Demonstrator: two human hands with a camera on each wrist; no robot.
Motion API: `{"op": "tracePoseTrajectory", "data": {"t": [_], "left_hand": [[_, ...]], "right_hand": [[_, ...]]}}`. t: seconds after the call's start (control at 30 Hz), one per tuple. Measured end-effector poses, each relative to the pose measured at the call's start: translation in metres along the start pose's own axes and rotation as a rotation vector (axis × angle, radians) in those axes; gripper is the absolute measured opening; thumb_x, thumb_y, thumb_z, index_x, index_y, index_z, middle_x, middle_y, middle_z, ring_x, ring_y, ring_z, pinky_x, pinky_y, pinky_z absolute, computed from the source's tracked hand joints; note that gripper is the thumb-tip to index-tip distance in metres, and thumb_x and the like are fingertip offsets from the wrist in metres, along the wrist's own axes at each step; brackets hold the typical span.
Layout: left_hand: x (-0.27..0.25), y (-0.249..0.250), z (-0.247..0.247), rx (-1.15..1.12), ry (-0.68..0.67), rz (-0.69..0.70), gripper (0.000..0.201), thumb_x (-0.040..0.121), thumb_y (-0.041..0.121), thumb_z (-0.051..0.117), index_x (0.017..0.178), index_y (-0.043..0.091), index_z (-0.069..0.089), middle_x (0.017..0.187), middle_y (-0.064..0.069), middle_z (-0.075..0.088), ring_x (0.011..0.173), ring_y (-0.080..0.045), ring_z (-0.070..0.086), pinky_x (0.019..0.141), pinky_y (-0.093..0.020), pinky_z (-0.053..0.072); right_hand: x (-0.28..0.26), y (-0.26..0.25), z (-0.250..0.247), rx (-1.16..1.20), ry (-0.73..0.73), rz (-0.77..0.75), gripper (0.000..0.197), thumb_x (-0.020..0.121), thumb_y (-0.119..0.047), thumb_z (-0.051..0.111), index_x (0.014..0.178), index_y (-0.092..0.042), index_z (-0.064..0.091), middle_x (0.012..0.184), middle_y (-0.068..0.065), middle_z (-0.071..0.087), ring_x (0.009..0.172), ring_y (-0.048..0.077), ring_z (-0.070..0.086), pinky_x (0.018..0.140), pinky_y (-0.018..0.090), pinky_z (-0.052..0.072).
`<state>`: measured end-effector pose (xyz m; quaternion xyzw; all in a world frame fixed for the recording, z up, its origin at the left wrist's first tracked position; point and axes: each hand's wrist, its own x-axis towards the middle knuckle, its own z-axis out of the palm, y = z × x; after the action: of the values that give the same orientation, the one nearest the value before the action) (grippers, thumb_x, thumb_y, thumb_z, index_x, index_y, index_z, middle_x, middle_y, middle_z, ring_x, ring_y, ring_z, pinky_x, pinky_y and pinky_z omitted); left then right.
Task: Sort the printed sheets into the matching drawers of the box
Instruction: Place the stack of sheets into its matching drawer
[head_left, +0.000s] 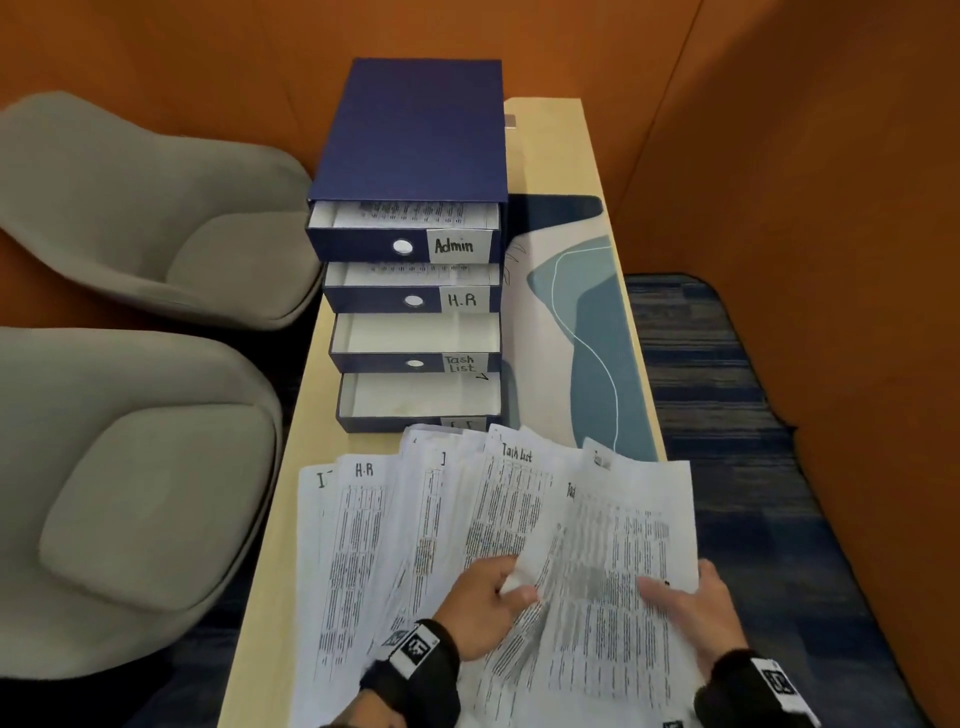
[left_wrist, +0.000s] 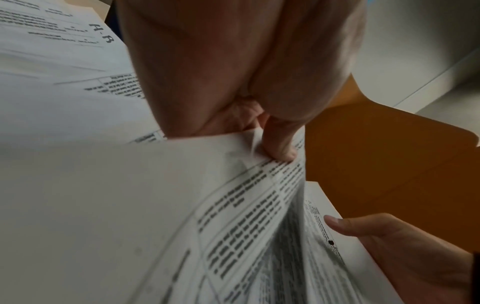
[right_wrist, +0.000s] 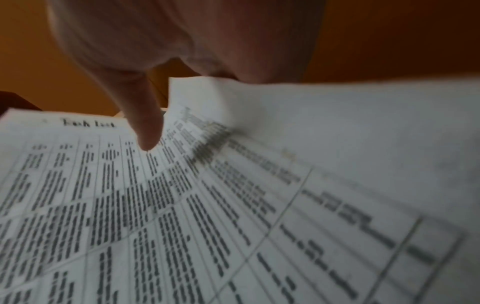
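A blue drawer box (head_left: 415, 130) stands on the narrow table with its drawers pulled out in steps: Admin (head_left: 363, 247) and H.R (head_left: 374, 301) hold sheets, while Task List (head_left: 379, 361) and the bottom drawer (head_left: 415, 400) show bare white floors. Printed sheets (head_left: 363, 545) lie fanned at the near end, with headings H.R and Task List showing. My left hand (head_left: 511, 582) pinches the left edge of the top sheet (head_left: 613, 535), which is lifted and curled. My right hand (head_left: 670, 590) grips its right edge, thumb (right_wrist: 145, 127) on top. Under it lies a Task List sheet (right_wrist: 88, 123).
Two grey upholstered chairs (head_left: 156, 234) sit close along the table's left side. A blue and white desk mat (head_left: 582, 322) lies to the right of the box. Orange padded walls close in behind and to the right. Blue carpet (head_left: 727, 415) lies beyond the table's right edge.
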<state>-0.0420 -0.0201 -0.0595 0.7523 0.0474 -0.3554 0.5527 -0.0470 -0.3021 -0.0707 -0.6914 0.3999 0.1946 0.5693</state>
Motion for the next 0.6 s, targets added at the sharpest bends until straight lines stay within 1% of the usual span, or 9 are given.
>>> {"op": "tracePoseTrajectory", "data": {"t": [0.07,0.1,0.17,0.23,0.3,0.37,0.4,0.47,0.6], "left_hand": [[0.002,-0.001,-0.001,-0.003,-0.036,0.008,0.013,0.104,0.026,0.059,0.093,0.027,0.065,0.095,-0.005,0.071,0.084,-0.016,0.066,0.08,-0.028,0.052],[0.002,-0.001,-0.003,-0.009,-0.042,0.006,0.011,0.105,0.026,0.058,0.097,0.027,0.066,0.102,-0.007,0.072,0.09,-0.018,0.067,0.084,-0.026,0.051],[0.005,-0.002,-0.008,-0.007,-0.015,0.006,0.016,0.107,0.028,0.053,0.113,0.028,0.067,0.115,0.005,0.074,0.107,-0.011,0.068,0.094,-0.02,0.051],[0.008,0.002,-0.012,-0.053,0.054,-0.017,0.027,0.106,0.036,0.05,0.129,0.031,0.063,0.126,0.009,0.071,0.118,-0.006,0.064,0.107,-0.031,0.049],[0.012,0.004,-0.014,-0.144,0.105,-0.054,0.026,0.105,0.039,0.049,0.125,0.029,0.064,0.125,-0.003,0.072,0.114,-0.015,0.066,0.109,-0.046,0.05],[0.015,0.005,-0.015,-0.195,0.129,-0.063,0.021,0.106,0.032,0.048,0.115,0.024,0.065,0.117,-0.01,0.074,0.108,-0.03,0.07,0.105,-0.049,0.052],[0.016,0.004,-0.014,-0.21,0.134,-0.061,0.021,0.107,0.03,0.047,0.113,0.023,0.065,0.115,-0.009,0.075,0.11,-0.033,0.069,0.104,-0.05,0.053],[0.016,0.007,-0.011,-0.224,0.124,-0.057,0.021,0.107,0.029,0.046,0.112,0.022,0.065,0.114,-0.007,0.075,0.112,-0.031,0.069,0.105,-0.049,0.052],[0.015,0.012,-0.005,-0.206,0.1,-0.045,0.02,0.109,0.028,0.046,0.11,0.024,0.065,0.112,0.006,0.075,0.108,-0.013,0.069,0.105,-0.039,0.052]], "right_hand": [[0.003,-0.001,0.007,0.011,0.002,-0.013,0.06,0.075,-0.005,0.088,0.123,-0.015,0.055,0.11,0.008,0.073,0.102,0.033,0.072,0.096,0.058,0.055],[0.005,-0.003,0.009,0.019,-0.019,-0.012,0.058,0.075,-0.004,0.088,0.123,-0.015,0.058,0.109,0.008,0.075,0.101,0.032,0.073,0.096,0.058,0.056],[0.009,-0.005,0.01,0.062,-0.063,0.009,0.046,0.081,-0.001,0.082,0.122,-0.012,0.066,0.106,0.009,0.079,0.098,0.033,0.075,0.096,0.059,0.056],[0.011,-0.006,0.009,0.142,-0.102,0.046,0.035,0.089,0.0,0.074,0.123,-0.008,0.068,0.107,0.013,0.079,0.101,0.037,0.075,0.099,0.061,0.054],[0.011,-0.008,0.007,0.22,-0.159,0.088,0.032,0.093,0.002,0.068,0.123,-0.009,0.067,0.112,0.016,0.077,0.106,0.041,0.072,0.101,0.063,0.052],[0.008,-0.011,0.006,0.2,-0.192,0.087,0.032,0.092,0.003,0.068,0.122,-0.008,0.067,0.112,0.016,0.077,0.106,0.04,0.073,0.1,0.063,0.052],[0.008,-0.011,0.006,0.148,-0.184,0.069,0.031,0.092,0.002,0.07,0.121,-0.007,0.069,0.109,0.014,0.078,0.103,0.038,0.074,0.099,0.061,0.053],[0.008,-0.013,0.007,0.068,-0.154,0.027,0.028,0.091,-0.001,0.073,0.118,-0.008,0.071,0.105,0.011,0.079,0.098,0.034,0.076,0.097,0.059,0.055],[0.004,-0.013,0.004,0.118,-0.036,0.0,0.021,0.092,0.001,0.071,0.111,-0.008,0.073,0.099,0.013,0.079,0.095,0.036,0.075,0.09,0.054,0.058]]}}
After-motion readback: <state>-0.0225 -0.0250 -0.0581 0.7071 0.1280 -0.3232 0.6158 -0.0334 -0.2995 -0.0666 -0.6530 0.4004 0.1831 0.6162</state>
